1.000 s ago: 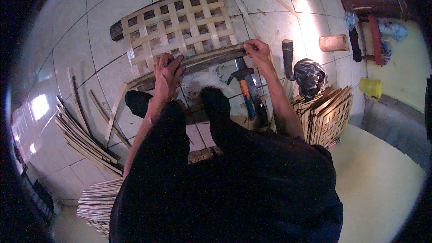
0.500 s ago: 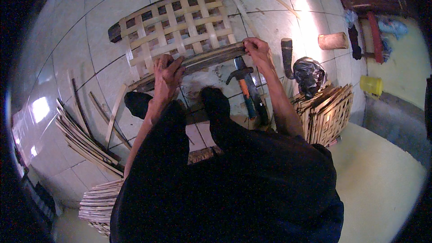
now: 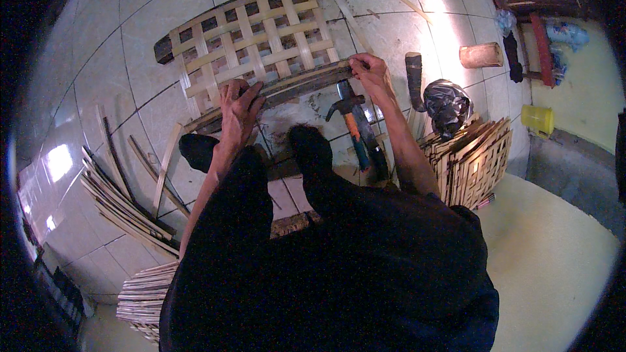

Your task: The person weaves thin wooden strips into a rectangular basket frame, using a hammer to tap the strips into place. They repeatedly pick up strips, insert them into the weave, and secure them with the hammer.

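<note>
A woven bamboo lattice point(image 3: 250, 47) lies flat on the tiles in front of me, with dark wooden bars along its far and near sides. A thin bamboo strip point(image 3: 305, 78) runs along the near wooden bar point(image 3: 293, 93). My left hand point(image 3: 238, 105) is closed over that strip near its middle, fingers bent against the lattice's near edge. At the strip's right end, my right hand point(image 3: 370, 74) pinches it between thumb and fingers. Just below the right hand, a hammer point(image 3: 353, 132) with an orange and teal handle lies on the floor, beside a long dark tool point(image 3: 377, 160).
Loose bamboo strips point(image 3: 117, 205) lie at left, above a stack of woven panels point(image 3: 140, 296). At right are another panel stack point(image 3: 473, 163), a black plastic bag point(image 3: 447, 105), a dark curved piece point(image 3: 415, 81), a wood block point(image 3: 480, 57) and a yellow container point(image 3: 537, 119).
</note>
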`<state>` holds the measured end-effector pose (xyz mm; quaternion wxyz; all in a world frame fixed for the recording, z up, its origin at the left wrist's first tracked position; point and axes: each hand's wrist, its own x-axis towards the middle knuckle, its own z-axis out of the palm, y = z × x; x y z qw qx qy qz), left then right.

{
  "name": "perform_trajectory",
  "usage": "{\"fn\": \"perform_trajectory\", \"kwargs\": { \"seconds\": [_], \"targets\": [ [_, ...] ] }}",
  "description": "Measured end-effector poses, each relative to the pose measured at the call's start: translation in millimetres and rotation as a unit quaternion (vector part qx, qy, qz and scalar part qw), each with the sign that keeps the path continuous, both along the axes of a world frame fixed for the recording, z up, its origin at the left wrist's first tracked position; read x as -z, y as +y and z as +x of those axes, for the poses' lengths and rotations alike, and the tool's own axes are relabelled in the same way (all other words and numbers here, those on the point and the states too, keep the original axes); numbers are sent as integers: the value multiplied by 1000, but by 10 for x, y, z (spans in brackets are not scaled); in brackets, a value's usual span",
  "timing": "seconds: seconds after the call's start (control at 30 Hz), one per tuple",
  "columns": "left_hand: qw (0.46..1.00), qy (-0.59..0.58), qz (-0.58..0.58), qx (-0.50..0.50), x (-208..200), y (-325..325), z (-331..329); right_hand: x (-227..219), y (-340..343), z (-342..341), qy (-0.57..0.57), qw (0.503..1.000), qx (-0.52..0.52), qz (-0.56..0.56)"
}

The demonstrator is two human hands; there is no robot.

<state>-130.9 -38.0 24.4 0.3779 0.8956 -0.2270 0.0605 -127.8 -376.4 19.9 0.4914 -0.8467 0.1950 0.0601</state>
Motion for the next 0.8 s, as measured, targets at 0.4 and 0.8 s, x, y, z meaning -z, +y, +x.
{"fn": "perform_trajectory", "kwargs": {
  "seconds": [0.4,0.8],
  "targets": [
    [999,29,32,1,-11,-11,-19,33,37,-18,-38,994,-8,-99],
    [999,-15,48,12,0,-25,-4,-84,830,-394,-241,894,-198,-323]
  ]
}}
